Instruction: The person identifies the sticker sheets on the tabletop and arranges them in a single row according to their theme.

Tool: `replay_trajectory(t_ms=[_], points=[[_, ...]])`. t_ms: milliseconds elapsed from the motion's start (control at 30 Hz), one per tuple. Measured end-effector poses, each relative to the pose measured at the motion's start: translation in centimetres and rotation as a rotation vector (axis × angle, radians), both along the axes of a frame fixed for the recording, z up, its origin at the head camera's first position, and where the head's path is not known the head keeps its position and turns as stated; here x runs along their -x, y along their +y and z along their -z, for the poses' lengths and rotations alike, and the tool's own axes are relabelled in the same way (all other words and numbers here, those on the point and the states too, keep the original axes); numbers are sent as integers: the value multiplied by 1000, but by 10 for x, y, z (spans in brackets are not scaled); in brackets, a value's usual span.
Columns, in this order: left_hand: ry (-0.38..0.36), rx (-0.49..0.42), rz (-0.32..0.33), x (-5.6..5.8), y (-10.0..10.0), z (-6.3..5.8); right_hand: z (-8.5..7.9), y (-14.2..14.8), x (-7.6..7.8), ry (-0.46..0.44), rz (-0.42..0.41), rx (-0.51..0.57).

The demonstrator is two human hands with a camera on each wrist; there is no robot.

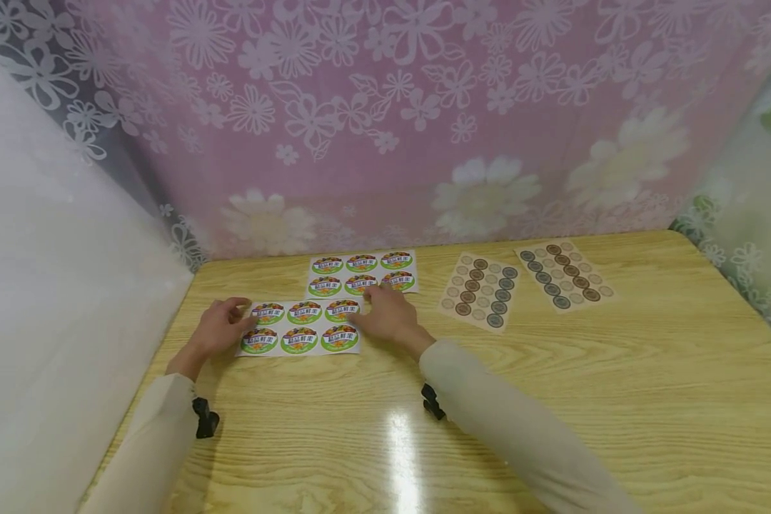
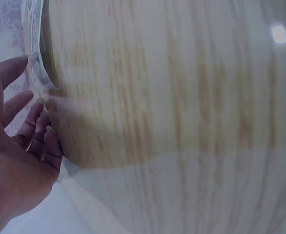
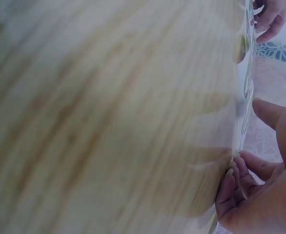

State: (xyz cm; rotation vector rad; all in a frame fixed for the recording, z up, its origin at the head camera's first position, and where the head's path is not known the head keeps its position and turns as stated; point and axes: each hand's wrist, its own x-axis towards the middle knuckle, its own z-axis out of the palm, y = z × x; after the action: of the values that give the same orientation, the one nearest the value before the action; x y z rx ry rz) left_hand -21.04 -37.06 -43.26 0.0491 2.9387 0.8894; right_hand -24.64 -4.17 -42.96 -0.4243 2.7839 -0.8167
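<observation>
Head view: the left hand [image 1: 220, 328] and right hand [image 1: 390, 315] have relaxed, unclenched fingers, thumbs at opposite side edges of the near label sheet [image 1: 298, 328] on the table [image 1: 520, 400]. The right fingertips partly hide the far label sheet [image 1: 362, 263]; rightward lie two round-sticker sheets [image 1: 478, 291]. The wrist views show the near sheet only edge-on; I can't tell how firmly either thumb presses.

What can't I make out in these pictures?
Head view: lower-right part of the back label sheet, hidden by the right hand.
Head view: fine print on the round-sticker sheets, too small.
Right wrist view: print on the front label sheet, seen nearly edge-on.
Left wrist view: part of the left hand, cut off by the picture edge.
</observation>
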Motion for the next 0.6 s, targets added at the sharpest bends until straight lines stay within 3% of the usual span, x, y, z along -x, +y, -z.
replay_trajectory(t_ms=[600], points=[[-21, -34, -8, 2, 1, 0, 4, -8, 0, 37, 24, -95]])
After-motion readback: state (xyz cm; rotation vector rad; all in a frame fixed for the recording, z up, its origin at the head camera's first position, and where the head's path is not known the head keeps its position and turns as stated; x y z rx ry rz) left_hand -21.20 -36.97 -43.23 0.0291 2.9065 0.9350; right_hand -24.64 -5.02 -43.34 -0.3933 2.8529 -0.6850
